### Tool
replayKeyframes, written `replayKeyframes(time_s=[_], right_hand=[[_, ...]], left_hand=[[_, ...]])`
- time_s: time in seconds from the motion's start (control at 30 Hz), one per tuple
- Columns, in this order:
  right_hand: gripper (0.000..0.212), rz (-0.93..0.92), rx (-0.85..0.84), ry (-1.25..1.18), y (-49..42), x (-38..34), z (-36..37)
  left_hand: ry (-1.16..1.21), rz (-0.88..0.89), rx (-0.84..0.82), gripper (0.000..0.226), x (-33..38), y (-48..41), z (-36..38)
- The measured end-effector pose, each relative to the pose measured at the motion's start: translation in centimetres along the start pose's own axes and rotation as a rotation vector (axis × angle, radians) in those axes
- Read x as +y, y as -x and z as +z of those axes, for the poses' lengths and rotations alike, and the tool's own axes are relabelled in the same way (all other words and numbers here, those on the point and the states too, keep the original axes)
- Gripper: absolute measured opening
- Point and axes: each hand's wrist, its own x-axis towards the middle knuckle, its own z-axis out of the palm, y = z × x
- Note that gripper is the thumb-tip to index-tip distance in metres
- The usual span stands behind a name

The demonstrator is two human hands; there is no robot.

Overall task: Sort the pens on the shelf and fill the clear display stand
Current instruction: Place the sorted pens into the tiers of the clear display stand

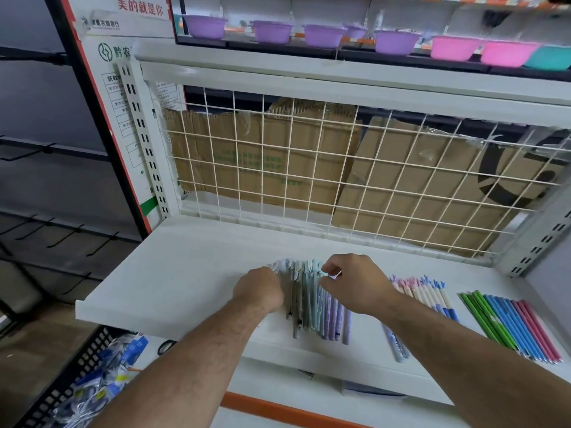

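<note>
A bunch of grey, pale blue and lilac pens lies side by side on the white shelf, near its front edge. My left hand is at the bunch's left side, fingers curled against the pen tops. My right hand lies over the right side of the bunch, fingers bent and pinching at the pen tops. Further right lie a row of pink, cream and blue pens and a row of green, blue and pink pens. No clear display stand is in view.
A white wire grid backs the shelf, with cardboard behind it. Purple, pink and teal bowls stand on the shelf above. A black basket with blue packets sits low left. Two loose pens lie on the shelf's front edge.
</note>
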Motion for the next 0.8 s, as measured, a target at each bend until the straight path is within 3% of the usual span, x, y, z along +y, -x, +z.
replayKeyframes(time_s=[0.1,0.17,0.3,0.47,0.6,0.8], right_hand=[[0.025,0.011,0.004,-0.001,0.9,0.2,-0.4],[0.025,0.019,0.008,-0.006,1.6,0.5,-0.7],[0.020,0.037,0.027,-0.028,3.1,1.4,-1.3],[0.019,0.058,0.047,-0.041,4.8,2.7,-2.4],[0.020,0.093,0.073,-0.095,6.6,3.9,-3.9],[0.021,0.094,0.142,-0.113,10.6,7.6,-7.3]], left_hand=[[-0.035,0.025,-0.039,0.044,0.1,0.3,0.3],[0.011,0.025,-0.051,0.040,0.0,0.4,0.2],[0.262,0.002,0.039,0.012,0.4,0.3,-0.8],[0.951,0.029,0.050,0.009,4.0,1.9,-1.8],[0.997,0.134,0.065,0.016,7.7,4.0,-0.9],[1.282,0.115,-0.135,0.024,14.6,8.2,0.8]])
